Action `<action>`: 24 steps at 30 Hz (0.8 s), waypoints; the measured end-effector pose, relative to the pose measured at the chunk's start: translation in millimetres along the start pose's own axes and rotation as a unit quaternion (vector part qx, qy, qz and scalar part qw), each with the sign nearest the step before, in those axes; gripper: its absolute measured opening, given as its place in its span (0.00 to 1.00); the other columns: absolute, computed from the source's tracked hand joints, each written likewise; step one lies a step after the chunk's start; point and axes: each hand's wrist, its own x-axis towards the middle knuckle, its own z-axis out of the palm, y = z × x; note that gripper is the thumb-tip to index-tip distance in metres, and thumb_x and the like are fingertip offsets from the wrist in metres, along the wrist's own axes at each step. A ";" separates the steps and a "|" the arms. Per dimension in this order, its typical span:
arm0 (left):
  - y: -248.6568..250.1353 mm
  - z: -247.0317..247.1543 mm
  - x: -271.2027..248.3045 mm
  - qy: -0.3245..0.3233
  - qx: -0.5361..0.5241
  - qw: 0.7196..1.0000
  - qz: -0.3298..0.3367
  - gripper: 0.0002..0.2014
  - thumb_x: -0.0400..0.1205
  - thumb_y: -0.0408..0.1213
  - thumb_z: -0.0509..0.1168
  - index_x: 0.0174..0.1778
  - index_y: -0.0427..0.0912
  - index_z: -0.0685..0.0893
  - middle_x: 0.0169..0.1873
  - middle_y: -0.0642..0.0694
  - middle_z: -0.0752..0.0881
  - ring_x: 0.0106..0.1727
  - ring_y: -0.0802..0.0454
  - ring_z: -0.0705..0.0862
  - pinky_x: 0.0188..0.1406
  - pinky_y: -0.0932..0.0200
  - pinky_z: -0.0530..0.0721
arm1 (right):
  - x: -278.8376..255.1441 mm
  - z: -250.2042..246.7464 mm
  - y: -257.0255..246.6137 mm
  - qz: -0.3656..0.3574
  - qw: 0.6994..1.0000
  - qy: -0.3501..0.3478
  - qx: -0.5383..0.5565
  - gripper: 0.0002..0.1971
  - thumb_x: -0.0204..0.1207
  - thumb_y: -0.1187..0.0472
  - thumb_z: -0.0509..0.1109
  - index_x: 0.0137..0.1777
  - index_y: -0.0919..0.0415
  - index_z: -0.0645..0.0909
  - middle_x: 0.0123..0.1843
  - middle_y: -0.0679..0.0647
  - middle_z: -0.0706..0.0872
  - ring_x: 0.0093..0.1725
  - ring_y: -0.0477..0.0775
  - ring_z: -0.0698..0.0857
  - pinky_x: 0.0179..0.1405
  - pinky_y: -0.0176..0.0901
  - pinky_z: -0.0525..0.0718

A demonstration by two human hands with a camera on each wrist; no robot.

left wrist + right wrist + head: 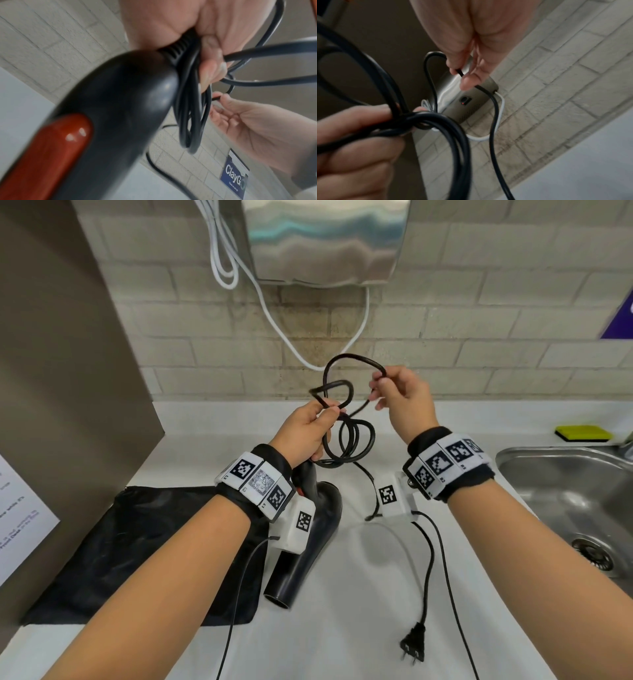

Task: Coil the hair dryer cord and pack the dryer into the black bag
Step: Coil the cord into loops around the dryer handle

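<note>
Gripping a bunch of gathered loops, the left hand [305, 429] is raised over the white desk [342, 594], fingers curled round the black cord [349, 440] together with the top of the hair dryer [308, 546] handle. The dryer hangs below that wrist, nozzle pointing down toward the desk, just beside the black bag [137, 542] lying flat at the left. Level with it and a little to the right, the right hand [400, 398] pinches a further stretch of cord between thumb and fingertips, palm turned inward, drawing a loop up between the two hands. Both forearms reach forward, wrists bent upward. The cord's plug [413, 645] lies on the desk, near the front edge. A steel sink [565, 491] sits to the right.
</note>
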 end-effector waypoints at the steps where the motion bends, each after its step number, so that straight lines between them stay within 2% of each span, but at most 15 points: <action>1: 0.3 0.4 0.0 0.002 -0.006 1.000 0.000 0.07 0.87 0.38 0.55 0.54 0.43 0.77 0.23 0.46 0.71 0.11 0.59 0.65 0.12 0.68 0.65 | -0.2 1.7 -2.6 -0.018 1.000 -0.001 0.012 0.14 0.79 0.73 0.58 0.42 0.53 0.77 0.38 0.50 0.82 0.30 0.36 0.82 0.31 0.30 0.79; 3: 1.1 0.5 -0.7 0.003 -0.013 1.000 0.003 0.06 0.86 0.38 0.55 0.49 0.46 0.77 0.23 0.46 0.71 0.11 0.58 0.65 0.12 0.67 0.64 | -3.1 3.8 -1.5 -0.032 0.999 -0.002 0.009 0.13 0.78 0.74 0.59 0.48 0.54 0.77 0.43 0.48 0.83 0.36 0.37 0.83 0.35 0.31 0.81; 5: 1.5 -0.3 -0.8 0.008 -0.008 1.000 0.006 0.07 0.86 0.38 0.55 0.47 0.46 0.78 0.23 0.46 0.71 0.11 0.58 0.65 0.12 0.68 0.64 | -9.3 4.1 8.7 -0.007 0.999 -0.011 -0.049 0.18 0.78 0.73 0.60 0.64 0.57 0.72 0.54 0.50 0.82 0.44 0.41 0.81 0.43 0.36 0.82; 7: 1.4 -1.6 -0.9 0.016 -0.008 1.000 0.007 0.08 0.87 0.37 0.54 0.47 0.45 0.78 0.23 0.46 0.72 0.10 0.59 0.65 0.11 0.68 0.64 | -19.7 1.3 25.0 0.086 0.986 -0.045 -0.139 0.30 0.77 0.69 0.64 0.77 0.59 0.56 0.66 0.57 0.77 0.50 0.48 0.80 0.51 0.42 0.79; 9: 0.8 -2.5 -0.7 0.020 -0.017 1.000 0.008 0.08 0.87 0.37 0.54 0.49 0.43 0.78 0.22 0.46 0.72 0.10 0.58 0.64 0.11 0.68 0.63 | -36.2 -0.9 43.0 0.217 0.946 -0.105 -0.219 0.42 0.76 0.62 0.68 0.81 0.59 0.43 0.75 0.62 0.71 0.65 0.58 0.78 0.63 0.47 0.74; 10: 0.4 -2.7 -0.6 0.021 -0.018 1.000 0.009 0.08 0.86 0.37 0.55 0.47 0.44 0.78 0.22 0.46 0.71 0.10 0.58 0.64 0.10 0.68 0.63 | -44.8 -1.5 52.6 0.271 0.924 -0.138 -0.234 0.46 0.75 0.59 0.70 0.81 0.59 0.39 0.76 0.62 0.69 0.70 0.60 0.74 0.67 0.49 0.72; 11: 0.0 -2.8 -0.2 0.021 -0.017 1.000 0.009 0.08 0.86 0.37 0.55 0.46 0.45 0.78 0.22 0.46 0.71 0.10 0.58 0.64 0.10 0.68 0.63 | -52.6 -1.6 60.8 0.311 0.904 -0.169 -0.241 0.47 0.74 0.56 0.71 0.81 0.59 0.39 0.76 0.61 0.69 0.71 0.60 0.74 0.65 0.50 0.74; 13: -0.7 -2.6 0.4 0.019 -0.021 1.000 0.008 0.09 0.86 0.37 0.55 0.44 0.47 0.79 0.21 0.48 0.72 0.10 0.58 0.64 0.10 0.68 0.63 | -65.3 0.0 73.0 0.362 0.853 -0.253 -0.277 0.43 0.74 0.52 0.71 0.81 0.57 0.48 0.74 0.59 0.72 0.65 0.58 0.78 0.49 0.46 0.81; 15: -0.9 -1.8 0.4 0.016 -0.026 1.000 0.008 0.09 0.86 0.37 0.55 0.44 0.47 0.78 0.17 0.52 0.74 0.10 0.58 0.64 0.11 0.68 0.63 | -75.2 4.2 82.1 0.371 0.802 -0.337 -0.324 0.35 0.75 0.50 0.69 0.78 0.55 0.59 0.68 0.57 0.78 0.52 0.54 0.80 0.34 0.38 0.76; 16: -0.7 -1.2 0.1 0.015 -0.026 1.000 0.009 0.09 0.86 0.37 0.55 0.44 0.47 0.78 0.15 0.54 0.74 0.10 0.58 0.64 0.11 0.68 0.63 | -79.1 6.9 85.9 0.362 0.792 -0.358 -0.337 0.32 0.75 0.51 0.68 0.77 0.55 0.63 0.64 0.56 0.81 0.47 0.52 0.80 0.31 0.37 0.74; 18: -0.4 -0.2 -0.8 0.013 -0.024 1.000 0.011 0.09 0.86 0.37 0.55 0.43 0.47 0.79 0.15 0.54 0.73 0.10 0.58 0.64 0.11 0.68 0.64 | -83.4 11.9 93.0 0.343 0.800 -0.364 -0.331 0.26 0.76 0.53 0.67 0.74 0.55 0.68 0.54 0.54 0.84 0.39 0.47 0.80 0.29 0.35 0.74; 20: -0.1 -0.1 -1.9 0.009 -0.028 1.000 0.011 0.09 0.87 0.37 0.55 0.44 0.47 0.79 0.15 0.54 0.73 0.10 0.58 0.64 0.11 0.68 0.64 | -83.2 14.3 96.4 0.330 0.828 -0.337 -0.303 0.18 0.77 0.57 0.67 0.67 0.57 0.73 0.44 0.53 0.83 0.33 0.44 0.79 0.27 0.33 0.75; 23: -0.1 -0.9 -2.4 0.008 -0.032 0.999 0.010 0.09 0.87 0.37 0.55 0.44 0.47 0.79 0.16 0.52 0.72 0.10 0.58 0.63 0.11 0.68 0.64 | -78.6 14.6 93.2 0.323 0.864 -0.297 -0.246 0.03 0.76 0.65 0.67 0.47 0.58 0.77 0.35 0.53 0.81 0.29 0.46 0.80 0.26 0.32 0.79; 24: -0.2 -1.0 -2.4 0.008 -0.034 0.999 0.010 0.09 0.87 0.37 0.55 0.44 0.47 0.79 0.16 0.52 0.72 0.10 0.58 0.63 0.11 0.68 0.64 | -76.7 15.0 91.5 0.317 0.870 -0.294 -0.237 0.05 0.76 0.67 0.66 0.41 0.58 0.77 0.34 0.54 0.81 0.28 0.48 0.80 0.27 0.32 0.80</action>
